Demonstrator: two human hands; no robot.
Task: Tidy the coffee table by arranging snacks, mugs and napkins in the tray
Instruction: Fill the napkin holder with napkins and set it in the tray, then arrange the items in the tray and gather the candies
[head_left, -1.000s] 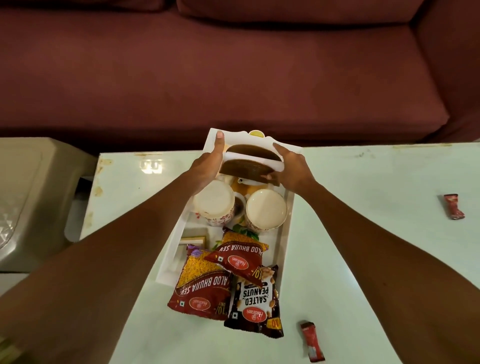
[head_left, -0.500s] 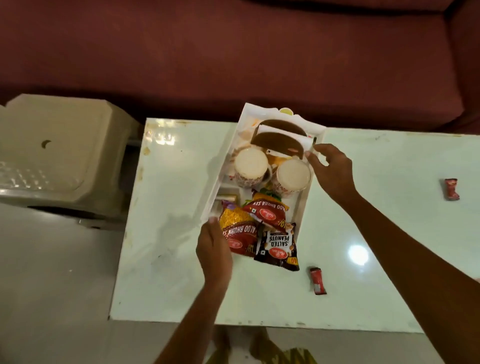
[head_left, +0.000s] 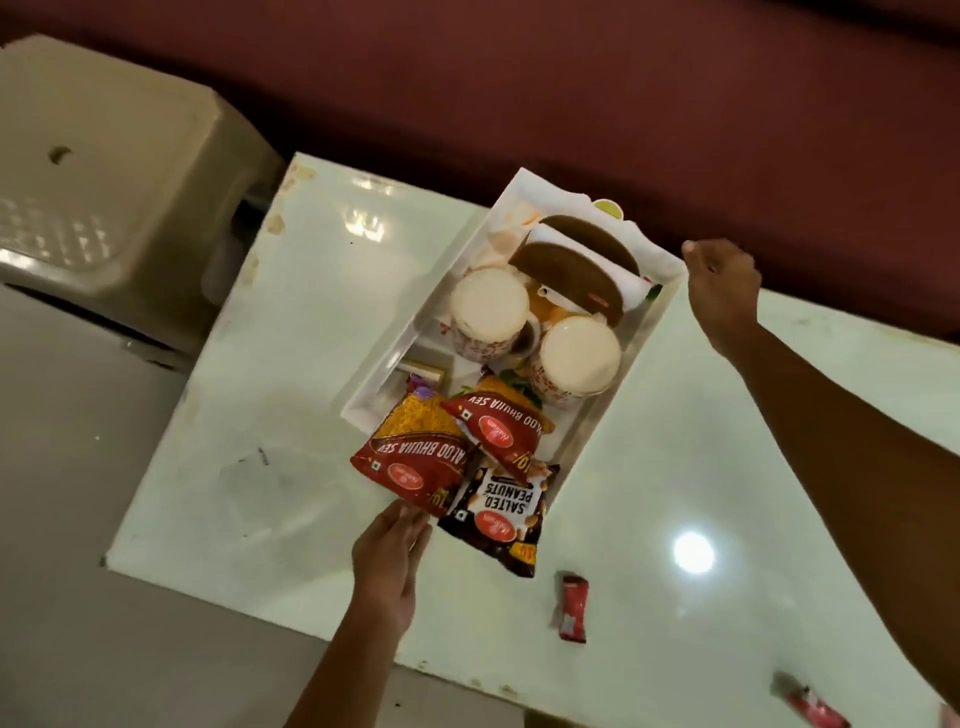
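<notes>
A white tray (head_left: 390, 370) lies slantwise on the pale coffee table (head_left: 270, 374). It holds two white mugs (head_left: 488, 307) (head_left: 579, 358), with folded brown-and-white napkins (head_left: 569, 275) at its far end. Two red Aloo Bhujia Sev packets (head_left: 415, 462) (head_left: 498, 427) and a black Salted Peanuts packet (head_left: 504, 512) spill over its near end. My left hand (head_left: 387, 566) lies flat, fingertips touching the lower corner of the big red packet. My right hand (head_left: 722, 291) hovers by the tray's far right corner, fingers curled with nothing seen in them.
A small red sachet (head_left: 571, 608) lies on the table near the front edge, and another (head_left: 815, 707) sits at the bottom right. A beige plastic stool (head_left: 104, 171) stands to the left of the table. The maroon sofa (head_left: 519, 78) runs behind it.
Both hands left the napkins at the tray's far end. My left hand came back to the near end by the packets; my right hand drew off to the far right corner.
</notes>
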